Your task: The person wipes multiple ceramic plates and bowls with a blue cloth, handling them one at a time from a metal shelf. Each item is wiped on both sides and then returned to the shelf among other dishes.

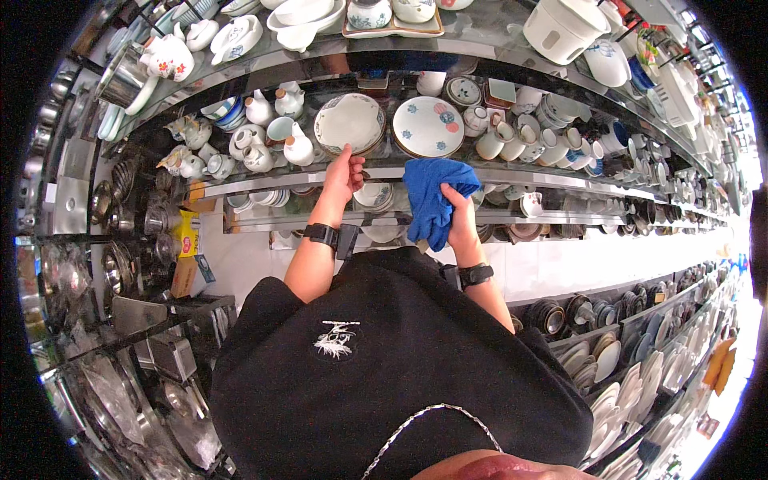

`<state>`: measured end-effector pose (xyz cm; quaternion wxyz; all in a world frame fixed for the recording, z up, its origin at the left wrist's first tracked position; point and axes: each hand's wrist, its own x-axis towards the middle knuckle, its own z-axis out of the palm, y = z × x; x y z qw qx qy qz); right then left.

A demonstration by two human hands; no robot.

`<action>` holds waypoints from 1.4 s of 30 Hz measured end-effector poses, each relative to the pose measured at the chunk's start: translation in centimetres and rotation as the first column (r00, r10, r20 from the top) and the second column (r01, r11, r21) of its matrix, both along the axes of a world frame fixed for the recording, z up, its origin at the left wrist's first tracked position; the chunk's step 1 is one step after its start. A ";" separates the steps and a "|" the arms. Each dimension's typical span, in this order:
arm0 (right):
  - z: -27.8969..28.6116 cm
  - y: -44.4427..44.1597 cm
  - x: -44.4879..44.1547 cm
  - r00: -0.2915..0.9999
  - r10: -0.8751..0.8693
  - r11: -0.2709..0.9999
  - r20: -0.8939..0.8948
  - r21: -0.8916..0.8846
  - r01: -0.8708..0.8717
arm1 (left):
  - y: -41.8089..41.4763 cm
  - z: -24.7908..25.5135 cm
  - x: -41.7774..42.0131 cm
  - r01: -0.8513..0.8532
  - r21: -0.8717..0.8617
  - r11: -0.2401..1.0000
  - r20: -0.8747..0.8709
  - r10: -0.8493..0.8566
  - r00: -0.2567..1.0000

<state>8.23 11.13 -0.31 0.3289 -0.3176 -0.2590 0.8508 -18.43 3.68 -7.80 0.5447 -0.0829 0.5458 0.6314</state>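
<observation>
My right hand (461,210) grips a crumpled blue cloth (435,195), which hangs in front of the shelf edge. My left hand (344,175) holds nothing; its fingers are loosely curled and its thumb points up. That thumb overlaps the near rim of a stack of white plates with dark patterned edges (350,122); whether it touches them I cannot tell. Just right of that stack, behind the cloth, lies a second pile of round plates with blue flowers and pink circles (428,125). Both piles sit on a glass shelf (384,163).
Left of the plates stand white bottles with brown stoppers (298,147) and small teapots (245,137). Several cups (492,144) line the right. An upper shelf (288,63) overhangs with a lidded white pot (561,30). Behind me are racks of plates (609,357); cardboard boxes (186,276) stand left.
</observation>
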 end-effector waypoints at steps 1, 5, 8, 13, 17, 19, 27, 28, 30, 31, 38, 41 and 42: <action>-0.1 -0.3 0.0 1.000 0.002 1.000 -0.003 -0.016 -0.002 | 0.1 -0.2 -0.2 0.022 0.012 1.000 -0.010 -0.021 1.000; -0.2 -1.0 0.2 1.000 0.012 1.000 0.006 -0.001 -0.012 | 0.3 0.0 -0.6 0.037 0.003 0.999 0.013 -0.037 0.999; -0.8 -1.7 0.4 1.000 -0.015 0.999 0.013 0.039 0.015 | 0.2 0.3 -1.0 0.060 -0.019 0.998 0.014 -0.060 0.998; -1.0 -4.2 0.1 1.000 -0.027 0.999 0.014 0.027 0.027 | 0.2 -0.9 -1.6 0.131 0.000 0.991 -0.033 -0.131 0.991; -2.7 -6.0 0.3 0.999 -0.023 0.999 0.039 0.030 0.022 | -0.8 -1.8 -1.6 0.213 0.090 0.973 -0.124 -0.201 0.972; -2.7 -6.9 0.4 0.999 -0.008 1.000 0.042 0.012 0.007 | -1.1 -1.5 -1.4 0.234 0.158 0.959 -0.182 -0.205 0.962; -2.2 -8.0 -0.9 0.999 0.038 0.998 0.035 0.043 -0.039 | -2.4 1.3 0.4 0.249 0.261 0.933 -0.293 -0.169 0.941; -1.9 -8.0 -1.2 0.998 0.050 0.997 0.038 0.051 -0.052 | -2.7 1.4 0.5 0.263 0.264 0.928 -0.298 -0.181 0.937; -1.0 -8.0 -1.8 0.999 0.005 1.000 0.041 0.007 -0.005 | -3.4 2.0 1.4 0.290 0.280 0.915 -0.365 -0.177 0.914; -0.6 -7.9 -2.1 0.999 -0.019 1.000 0.044 -0.016 0.019 | -3.9 2.6 1.9 0.301 0.290 0.909 -0.396 -0.172 0.902; 1.0 -5.3 -2.9 0.964 -0.175 0.981 -0.201 -0.118 0.154 | -8.3 7.8 4.4 0.548 0.248 0.799 -0.673 -0.265 0.691; 4.8 -5.6 -4.0 0.982 -0.094 0.991 -0.167 -0.105 0.077 | -9.6 9.3 5.4 0.720 0.102 0.686 -0.756 -0.417 0.505; 3.4 -4.9 -3.7 0.990 -0.123 0.991 -0.072 -0.061 0.118 | -9.7 9.9 5.9 0.725 0.109 0.680 -0.755 -0.418 0.506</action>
